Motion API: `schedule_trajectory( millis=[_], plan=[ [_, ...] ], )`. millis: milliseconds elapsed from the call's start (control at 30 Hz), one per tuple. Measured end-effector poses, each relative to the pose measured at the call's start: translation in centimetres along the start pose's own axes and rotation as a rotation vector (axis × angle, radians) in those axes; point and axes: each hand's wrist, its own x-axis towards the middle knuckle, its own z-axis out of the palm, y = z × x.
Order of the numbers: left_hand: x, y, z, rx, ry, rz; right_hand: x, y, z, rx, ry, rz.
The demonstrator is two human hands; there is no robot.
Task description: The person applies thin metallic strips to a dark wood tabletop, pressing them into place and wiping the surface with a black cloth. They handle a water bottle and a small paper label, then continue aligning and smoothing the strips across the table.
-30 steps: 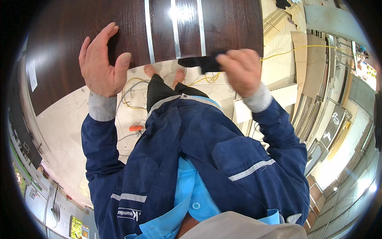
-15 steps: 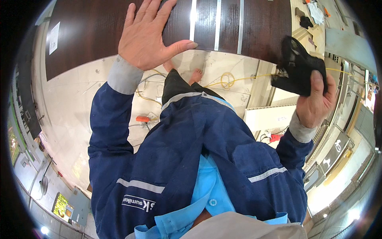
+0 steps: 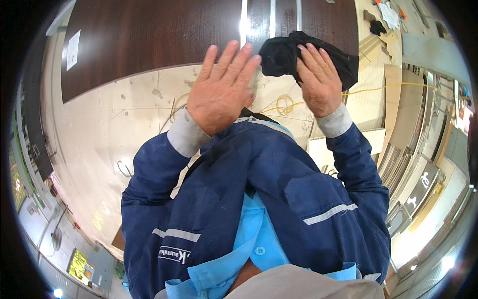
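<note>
A dark brown wood-grain panel (image 3: pixel 164 35) with pale metallic strips (image 3: pixel 272 20) across it lies in front of me. A black cloth (image 3: pixel 338 62) is bunched over its near edge, toward the right end. My right hand (image 3: pixel 321 82) holds the cloth from above, fingers stretched over the fabric; whatever lies under the palm is hidden. Just left of the cloth, my left hand (image 3: pixel 221 89) is open with its fingers spread and holds nothing. Its fingertips overlap the panel's near edge; whether they touch it I cannot tell.
A yellow hose or cable (image 3: pixel 284 105) is coiled on the pale tiled floor and runs off to the right. Long boards and panels (image 3: pixel 403 119) stand along the right side. Another black cloth (image 3: pixel 377 28) lies at the far right. A white label (image 3: pixel 73 51) is on the panel.
My right hand has moved left and forward with the black cloth, from beside the panel to over its near edge. My left hand has come off the panel's surface, back and to the right.
</note>
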Motion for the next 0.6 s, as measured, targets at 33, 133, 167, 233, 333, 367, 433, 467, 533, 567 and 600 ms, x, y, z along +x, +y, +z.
schedule_trajectory(
  millis=[33, 133, 167, 233, 333, 367, 433, 467, 533, 567, 600],
  plan=[
    [0.7, 0.4, 0.1, -0.009, -0.005, 0.041, -0.8, 0.9, -0.5, 0.014, 0.103, 0.015],
    [2.4, 1.5, 0.4, 0.026, -0.019, 0.119, -5.7, 4.7, -2.7, -0.044, 0.164, 0.169],
    [2.8, 1.8, 0.6, 0.038, -0.015, 0.136, -7.8, 5.7, -3.4, 0.045, 0.235, 0.313],
    [3.7, 2.5, 1.1, 0.075, -0.017, 0.177, -11.9, 7.2, -4.5, 0.138, 0.247, 0.732],
    [5.3, 3.7, 2.1, 0.105, -0.010, 0.237, -15.1, 7.5, -5.1, 0.726, 0.689, 1.196],
    [5.8, 4.2, 2.4, 0.078, -0.007, 0.257, -15.5, 6.9, -5.2, 0.827, 0.773, 1.115],
    [6.8, 5.4, 2.8, 0.004, 0.019, 0.301, -15.1, 5.4, -5.5, 1.027, 0.907, 1.098],
    [7.2, 5.9, 3.0, 0.070, 0.024, 0.319, -14.7, 4.5, -5.8, 1.074, 0.897, 1.102],
    [7.7, 6.5, 3.2, 0.213, 0.014, 0.361, -13.4, 3.0, -6.4, 1.181, 0.925, 1.053],
    [7.7, 6.6, 3.1, 0.194, 0.019, 0.360, -12.7, 2.4, -6.8, 1.224, 0.921, 1.036],
    [7.4, 6.4, 3.0, 0.182, 0.009, 0.364, -12.1, 1.9, -7.1, 1.185, 0.940, 1.087]
  ],
)
